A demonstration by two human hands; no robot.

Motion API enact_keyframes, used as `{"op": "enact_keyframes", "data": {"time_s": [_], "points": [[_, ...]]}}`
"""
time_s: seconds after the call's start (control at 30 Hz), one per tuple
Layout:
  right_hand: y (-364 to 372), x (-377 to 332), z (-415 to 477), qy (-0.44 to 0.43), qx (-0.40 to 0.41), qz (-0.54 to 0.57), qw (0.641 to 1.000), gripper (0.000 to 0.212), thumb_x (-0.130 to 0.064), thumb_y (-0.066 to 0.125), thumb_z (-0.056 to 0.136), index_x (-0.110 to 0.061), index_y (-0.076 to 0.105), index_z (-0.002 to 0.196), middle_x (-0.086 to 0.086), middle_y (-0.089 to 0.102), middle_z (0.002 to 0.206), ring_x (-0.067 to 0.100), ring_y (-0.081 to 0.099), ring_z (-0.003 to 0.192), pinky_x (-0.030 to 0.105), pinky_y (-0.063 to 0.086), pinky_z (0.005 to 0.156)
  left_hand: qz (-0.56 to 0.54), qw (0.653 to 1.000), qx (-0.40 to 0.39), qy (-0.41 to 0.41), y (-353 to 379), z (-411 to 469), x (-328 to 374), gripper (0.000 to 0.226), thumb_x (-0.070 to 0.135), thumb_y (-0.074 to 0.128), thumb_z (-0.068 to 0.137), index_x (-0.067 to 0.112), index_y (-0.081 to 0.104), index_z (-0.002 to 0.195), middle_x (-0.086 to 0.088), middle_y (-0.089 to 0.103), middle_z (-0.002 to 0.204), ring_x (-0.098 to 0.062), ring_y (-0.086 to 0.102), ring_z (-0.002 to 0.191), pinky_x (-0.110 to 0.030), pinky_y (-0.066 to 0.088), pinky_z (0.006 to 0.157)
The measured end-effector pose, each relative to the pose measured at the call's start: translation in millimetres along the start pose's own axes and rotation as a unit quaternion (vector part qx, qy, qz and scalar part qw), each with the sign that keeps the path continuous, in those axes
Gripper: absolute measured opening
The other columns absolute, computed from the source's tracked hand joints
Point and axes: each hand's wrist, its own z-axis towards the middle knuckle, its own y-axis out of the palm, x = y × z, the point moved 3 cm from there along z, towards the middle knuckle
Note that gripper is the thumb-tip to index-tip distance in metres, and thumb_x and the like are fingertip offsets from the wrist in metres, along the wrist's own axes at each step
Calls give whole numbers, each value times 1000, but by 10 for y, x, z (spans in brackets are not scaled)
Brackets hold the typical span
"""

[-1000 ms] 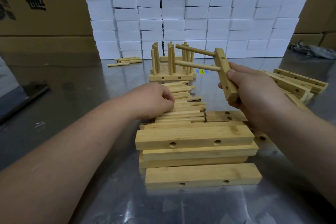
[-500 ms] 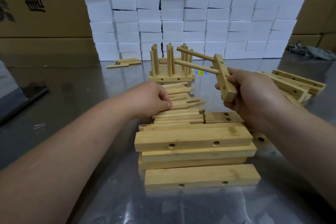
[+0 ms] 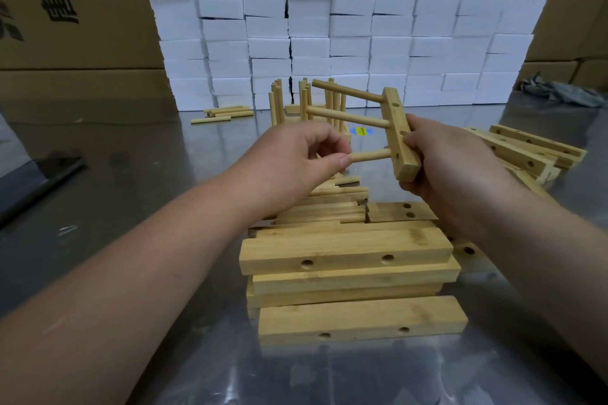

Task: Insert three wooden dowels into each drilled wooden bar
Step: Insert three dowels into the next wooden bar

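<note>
Three dowels (image 3: 345, 117) in one bar (image 3: 399, 135), gripped by my right hand (image 3: 450, 161); my left hand (image 3: 296, 158) had left the pile (image 3: 329, 210) and pinched the third.

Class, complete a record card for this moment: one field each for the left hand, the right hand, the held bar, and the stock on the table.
Left hand: pinches the third dowel, its end at the lowest hole of the bar
Right hand: grips the bar above the table
Bar: two dowels already seated, pointing left
Stock: stacked bars nearest, loose dowels behind them
</note>
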Motion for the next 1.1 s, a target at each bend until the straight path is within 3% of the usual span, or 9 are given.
{"op": "enact_keyframes", "data": {"time_s": [0.17, 0.3, 0.43, 0.53, 0.6, 0.7, 0.97, 1.1], "points": [[-8, 54, 19, -31, 16, -11, 999, 21, -14, 35, 89, -14, 56, 93, 0, 50, 64, 18, 46, 60, 37, 40, 65, -47, 999, -19, -11, 8, -9, 43, 29, 9, 63, 84, 37, 64, 83, 22, 63, 76, 15, 57, 74, 0, 43, 62], [-20, 44, 20, -45, 19, 2, 999, 21, -12, 35, 86, -9, 55, 90, 8, 55, 77, 20, 45, 64, 36, 40, 63, -56, 998, -18, 0, 24, -27, 73, 27, 11, 66, 82, 37, 67, 87, 27, 64, 75, 15, 58, 78, 0, 43, 66], [-12, 33, -24, -61, 20, 12, 998, 24, -19, 37, 91, -6, 57, 86, 11, 52, 76, 20, 43, 62, 38, 37, 65, -39, 999, -23, 19, 16, -47, 93, 27, 18, 63, 84, 45, 64, 86, 24, 67, 72, 14, 57, 72, 0, 41, 62], [6, 27, -72, -83, 13, 16, 996, 31, -31, 37, 96, -20, 59, 76, 6, 53, 73, 19, 44, 63, 38, 38, 67, -28, 999, -26, 30, 27, -59, 112, 27, 20, 58, 87, 46, 61, 84, 27, 61, 63, 14, 54, 65, 0, 37, 57], [23, 0, -106, -94, 3, 43, 995, 26, -28, 37, 98, -32, 59, 85, 2, 54, 74, 14, 44, 61, 36, 39, 66, -23, 999, -27, 31, 36, -58, 119, 26, 22, 57, 88, 47, 60, 86, 32, 58, 61, 14, 53, 64, 0, 37, 57], [20, -21, -127, -91, 1, 56, 994, 27, -27, 38, 98, -36, 55, 117, -3, 55, 76, 11, 45, 61, 30, 42, 65, -18, 999, -28, 30, 43, -52, 123, 21, 23, 57, 88, 44, 62, 92, 31, 60, 65, 13, 53, 67, -1, 40, 60], [32, -51, -195, -116, -10, -18, 993, 30, -27, 35, 98, -52, 51, 95, -13, 57, 82, 8, 50, 67, 31, 47, 71, 8, 999, -24, 38, -18, -55, 167, 17, 24, 63, 84, 40, 64, 89, 37, 61, 70, 17, 55, 75, 1, 39, 64], [9, -25, -173, -114, 8, -9, 993, 39, -28, 36, 98, -40, 45, 134, -14, 57, 85, 7, 52, 69, 30, 48, 72, 23, 999, -25, 38, 0, -67, 203, 12, 25, 61, 86, 37, 64, 86, 13, 66, 78, 2, 56, 75, -11, 44, 64]]}}
